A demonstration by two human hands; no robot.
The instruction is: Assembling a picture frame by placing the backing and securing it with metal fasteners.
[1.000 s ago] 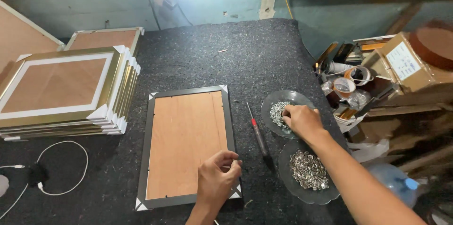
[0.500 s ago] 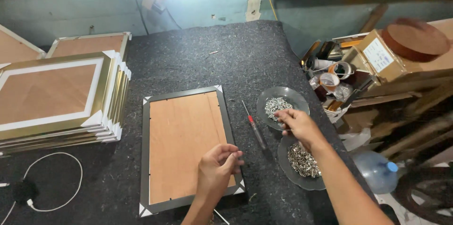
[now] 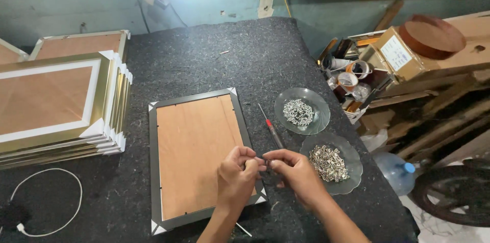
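A picture frame (image 3: 199, 156) lies face down on the dark felt table (image 3: 204, 64), its brown backing board up and white corner guards on. My left hand (image 3: 237, 174) rests on the frame's lower right part. My right hand (image 3: 293, 171) meets it there, fingertips together, pinching a small metal piece between them. A screwdriver (image 3: 270, 126) with a red grip lies just right of the frame. Two glass dishes hold small metal hardware, one farther off (image 3: 302, 111), one close to my right wrist (image 3: 332, 162).
A stack of gold and white frames (image 3: 56, 103) sits at the left. A white cable (image 3: 48, 202) loops at the lower left. Right of the table stand a cardboard box (image 3: 403, 52), tape rolls (image 3: 352, 77), wood pieces and a plastic bottle (image 3: 395, 171).
My right hand has left the far dish and come down to the frame's lower right corner. It has joined my left hand there. The camera has shifted a little.
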